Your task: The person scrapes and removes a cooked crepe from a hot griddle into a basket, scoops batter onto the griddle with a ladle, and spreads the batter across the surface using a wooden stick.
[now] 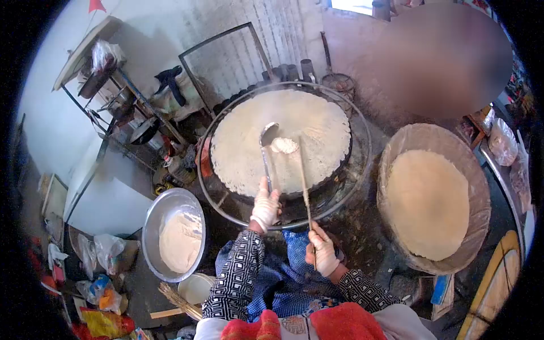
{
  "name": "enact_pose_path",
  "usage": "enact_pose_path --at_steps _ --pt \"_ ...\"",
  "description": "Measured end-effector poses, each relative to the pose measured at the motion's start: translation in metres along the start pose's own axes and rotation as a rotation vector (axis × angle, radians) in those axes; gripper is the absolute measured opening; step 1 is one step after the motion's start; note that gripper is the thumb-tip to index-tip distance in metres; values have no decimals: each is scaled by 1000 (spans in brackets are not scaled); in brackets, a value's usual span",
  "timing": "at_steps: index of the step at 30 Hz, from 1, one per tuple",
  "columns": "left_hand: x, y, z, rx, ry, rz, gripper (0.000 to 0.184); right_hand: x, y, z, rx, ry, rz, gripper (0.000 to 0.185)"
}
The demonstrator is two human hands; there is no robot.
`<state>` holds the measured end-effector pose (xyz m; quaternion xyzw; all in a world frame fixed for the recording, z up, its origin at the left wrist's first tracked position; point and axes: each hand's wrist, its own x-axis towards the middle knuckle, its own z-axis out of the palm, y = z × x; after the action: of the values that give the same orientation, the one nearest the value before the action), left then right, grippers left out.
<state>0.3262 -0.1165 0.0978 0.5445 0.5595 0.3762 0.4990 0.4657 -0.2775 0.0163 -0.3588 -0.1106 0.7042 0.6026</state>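
Observation:
My left hand [265,207], in a thin whitish glove, is closed round the handle of a metal ladle [268,134]. The ladle's bowl is over the large round griddle, whose top is covered by a thin pale sheet of batter [243,136]. My right hand [323,252], also gloved, grips a long thin wooden stick [305,184] that reaches forward over the sheet. Between the ladle and the stick's far end is a pale lump of batter [284,145]. Whether the stick's tip touches the sheet is hard to tell.
A metal ring [369,150] surrounds the griddle. To the left stands a steel basin [148,241] with pale batter, near a small white bucket [195,288] and a straw brush [178,299]. A large plastic-lined tub [479,207] of beige batter is at right. Behind, a blurred patch hides something.

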Motion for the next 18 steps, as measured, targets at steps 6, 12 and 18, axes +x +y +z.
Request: enact_pose_path --at_steps 6,12,18 --pt "-26 17 45 -488 -120 -198 67 10 1 19 89 -24 116 40" --pt "-44 42 12 -698 -124 -192 14 2 -29 21 -546 -140 -276 42" --pt "-76 45 -82 -1066 -166 -248 10 46 -74 -28 -844 60 -812 45"
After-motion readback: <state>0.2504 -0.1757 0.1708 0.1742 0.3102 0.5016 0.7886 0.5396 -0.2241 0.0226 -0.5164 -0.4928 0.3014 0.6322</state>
